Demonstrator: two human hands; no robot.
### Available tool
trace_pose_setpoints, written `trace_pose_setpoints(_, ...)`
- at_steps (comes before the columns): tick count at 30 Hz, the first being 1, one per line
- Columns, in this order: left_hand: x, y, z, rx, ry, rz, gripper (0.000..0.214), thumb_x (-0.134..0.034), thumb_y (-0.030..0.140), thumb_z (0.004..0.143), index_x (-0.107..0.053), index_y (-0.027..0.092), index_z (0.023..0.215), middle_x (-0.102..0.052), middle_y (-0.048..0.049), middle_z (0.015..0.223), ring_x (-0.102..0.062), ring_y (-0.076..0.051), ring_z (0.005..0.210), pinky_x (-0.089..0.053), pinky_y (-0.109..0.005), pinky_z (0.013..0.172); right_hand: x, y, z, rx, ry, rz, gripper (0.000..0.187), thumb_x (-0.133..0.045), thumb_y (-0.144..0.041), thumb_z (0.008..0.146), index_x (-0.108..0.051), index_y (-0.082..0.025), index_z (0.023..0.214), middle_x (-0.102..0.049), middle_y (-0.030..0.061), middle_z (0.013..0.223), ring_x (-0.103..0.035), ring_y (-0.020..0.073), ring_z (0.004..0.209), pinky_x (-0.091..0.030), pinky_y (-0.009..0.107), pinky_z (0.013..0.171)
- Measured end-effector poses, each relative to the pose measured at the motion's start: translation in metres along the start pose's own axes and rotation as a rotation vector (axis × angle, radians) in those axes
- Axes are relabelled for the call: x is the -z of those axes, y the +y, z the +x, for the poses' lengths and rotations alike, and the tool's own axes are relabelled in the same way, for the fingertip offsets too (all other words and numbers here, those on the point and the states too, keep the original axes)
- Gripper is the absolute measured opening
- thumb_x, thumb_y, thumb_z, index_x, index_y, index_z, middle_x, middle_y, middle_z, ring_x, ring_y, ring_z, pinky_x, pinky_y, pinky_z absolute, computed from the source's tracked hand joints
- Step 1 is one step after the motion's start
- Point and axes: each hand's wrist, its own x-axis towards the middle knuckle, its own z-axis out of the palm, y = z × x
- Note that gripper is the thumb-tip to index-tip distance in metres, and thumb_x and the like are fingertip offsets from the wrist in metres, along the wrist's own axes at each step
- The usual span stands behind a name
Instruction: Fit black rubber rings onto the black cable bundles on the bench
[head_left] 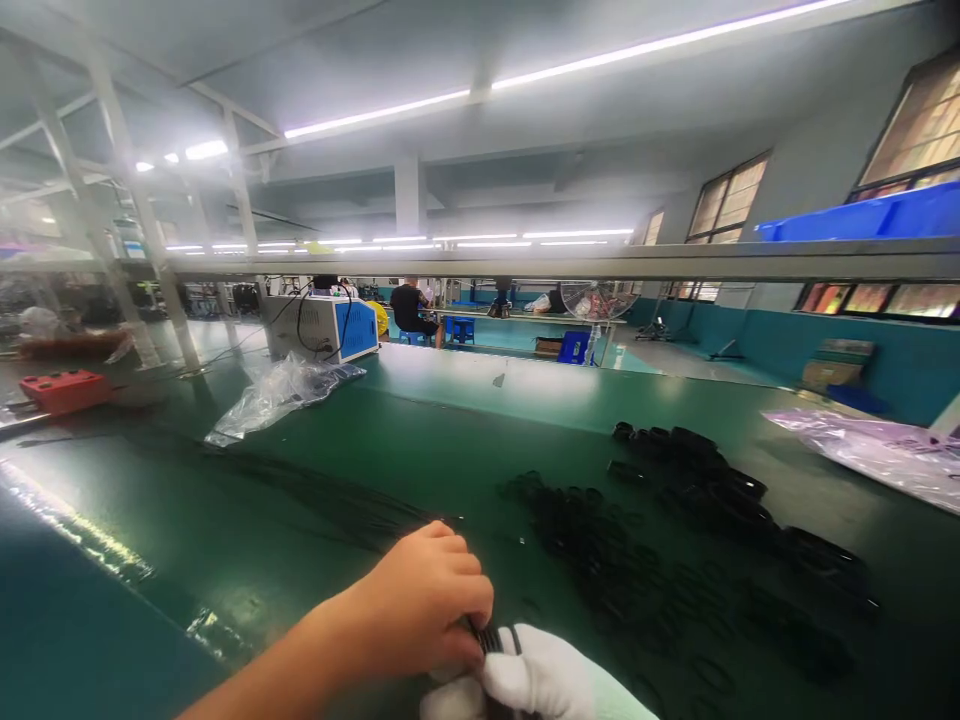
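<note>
My bare left hand (420, 605) is curled closed at the bottom middle of the head view, pinching a small black ribbed part (489, 637). My right hand (547, 675), in a white glove, is closed right beside it and grips the same black part from below. A fan of thin black cables (330, 500) lies on the green table (465, 420) just beyond my left hand. To the right, a wide heap of black rings and coiled pieces (675, 520) spreads over the table.
A crumpled clear plastic bag (277, 395) and a blue-and-white machine box (322, 325) sit at the back left. A red block (64, 388) is at far left, a purple plastic sheet (877, 450) at right. People sit at distant benches; a shelf rail crosses overhead.
</note>
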Motion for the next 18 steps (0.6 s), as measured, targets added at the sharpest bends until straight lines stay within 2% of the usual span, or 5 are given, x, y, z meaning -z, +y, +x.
trace_pose_setpoints(5,0.003,-0.005,0.007,0.025,-0.071,-0.173,0.015,-0.075,0.027,0.076,-0.063,0.021,0.069,-0.065,0.0040,0.077,-0.054,-0.017,0.085,-0.036,-0.031,0.082,0.017,0.018,0.002,-0.079,0.034,0.173,0.020,-0.067,-0.016,0.070,-0.060,-0.003,0.085,-0.056,0.0046,0.072,-0.049,0.0085,0.063,-0.033,0.021,0.060)
trace_pose_setpoints(10,-0.006,-0.014,0.013,0.299,-0.290,-0.841,0.010,-0.068,0.027,0.076,-0.061,0.019,0.076,-0.055,0.0059,0.061,-0.051,-0.010,0.054,-0.038,-0.020,0.048,0.033,0.024,-0.003,-0.015,-0.029,0.152,0.027,-0.066,-0.026,0.073,-0.062,-0.002,0.084,-0.061,0.0053,0.066,-0.049,0.0087,0.054,-0.037,0.022,0.059)
trace_pose_setpoints(14,-0.017,-0.007,0.010,0.464,-0.158,-1.131,0.015,-0.065,0.029,0.071,-0.057,0.018,0.077,-0.048,0.0082,0.054,-0.043,-0.008,0.044,-0.032,-0.018,0.039,0.037,0.021,-0.005,0.060,-0.006,0.122,0.032,-0.070,-0.033,0.071,-0.063,-0.004,0.082,-0.062,0.0041,0.063,-0.046,0.0064,0.050,-0.035,0.019,0.054)
trace_pose_setpoints(16,-0.014,0.004,0.007,0.494,-0.052,-1.036,0.008,-0.061,0.025,0.074,-0.058,0.018,0.077,-0.051,0.0069,0.058,-0.046,-0.009,0.050,-0.034,-0.018,0.045,0.033,0.018,-0.004,0.039,-0.012,0.093,0.034,-0.071,-0.034,0.069,-0.064,-0.004,0.082,-0.063,0.0053,0.065,-0.047,0.0069,0.051,-0.035,0.019,0.053)
trace_pose_setpoints(18,-0.006,0.015,0.002,0.434,0.004,-0.758,0.007,-0.055,0.018,0.078,-0.061,0.019,0.082,-0.060,0.0037,0.071,-0.053,-0.011,0.063,-0.039,-0.018,0.055,0.024,0.012,-0.002,0.011,-0.017,0.033,0.034,-0.071,-0.034,0.069,-0.065,-0.003,0.082,-0.064,0.0062,0.065,-0.050,0.0080,0.053,-0.037,0.019,0.055)
